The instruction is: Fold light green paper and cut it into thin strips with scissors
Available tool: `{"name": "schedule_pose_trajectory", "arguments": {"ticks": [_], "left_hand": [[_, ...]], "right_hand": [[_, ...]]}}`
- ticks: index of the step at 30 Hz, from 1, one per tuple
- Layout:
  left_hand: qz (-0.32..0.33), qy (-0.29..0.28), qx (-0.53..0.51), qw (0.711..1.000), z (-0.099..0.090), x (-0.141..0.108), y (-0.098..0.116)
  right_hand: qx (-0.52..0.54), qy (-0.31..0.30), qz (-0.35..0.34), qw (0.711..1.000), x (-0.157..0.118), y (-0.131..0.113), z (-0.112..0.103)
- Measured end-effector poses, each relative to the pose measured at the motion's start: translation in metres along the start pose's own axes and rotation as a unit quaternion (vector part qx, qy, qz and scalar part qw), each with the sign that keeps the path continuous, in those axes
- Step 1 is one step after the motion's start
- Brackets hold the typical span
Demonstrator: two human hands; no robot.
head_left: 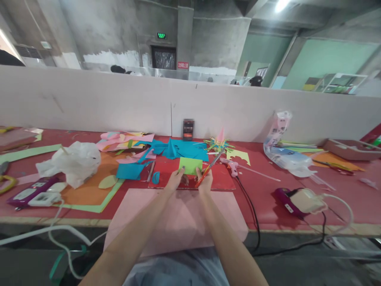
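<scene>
Above the red board (217, 176) I hold a light green sheet of paper (191, 163) up by its lower part. My left hand (174, 179) is closed on its left side. At the right side, my right hand (206, 182) grips the paper's edge and also holds scissors (210, 163) with orange handles, their blades slanting up and to the right. Behind the paper lie blue paper sheets (195, 149) and a blue paper cone (170, 149). A spiky paper piece with a pink cone (220, 137) stands beyond the scissors' tip.
A pink hot glue gun (233, 167) lies right of the board, its black cord running off the table edge. Purple power strips (32, 191) sit at left and right. A crumpled white plastic bag (76, 161) and paper scraps (125, 141) lie leftward. A white partition (133, 105) closes the back.
</scene>
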State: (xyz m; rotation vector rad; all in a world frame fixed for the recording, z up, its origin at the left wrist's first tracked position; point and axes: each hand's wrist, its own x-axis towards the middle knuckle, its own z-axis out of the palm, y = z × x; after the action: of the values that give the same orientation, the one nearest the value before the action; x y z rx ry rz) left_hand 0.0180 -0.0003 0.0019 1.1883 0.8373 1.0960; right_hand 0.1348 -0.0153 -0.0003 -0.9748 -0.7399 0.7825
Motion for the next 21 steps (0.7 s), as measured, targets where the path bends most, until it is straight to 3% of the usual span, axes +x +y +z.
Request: {"name": "schedule_pose_trajectory", "arguments": {"ticks": [7,11,21], "left_hand": [[-0.010,-0.006,-0.005,1.000,0.000,-0.002,0.006],[-0.007,-0.038,0.033,0.999,0.000,-0.001,0.002],[0.012,-0.037,0.094,0.995,-0.002,0.000,-0.008]], "right_hand": [[0.008,0.004,0.019,1.000,0.002,0.001,-0.002],[-0.002,-0.010,0.016,1.000,0.003,0.002,-0.001],[-0.033,-0.019,0.008,0.999,0.002,0.001,-0.002]]}}
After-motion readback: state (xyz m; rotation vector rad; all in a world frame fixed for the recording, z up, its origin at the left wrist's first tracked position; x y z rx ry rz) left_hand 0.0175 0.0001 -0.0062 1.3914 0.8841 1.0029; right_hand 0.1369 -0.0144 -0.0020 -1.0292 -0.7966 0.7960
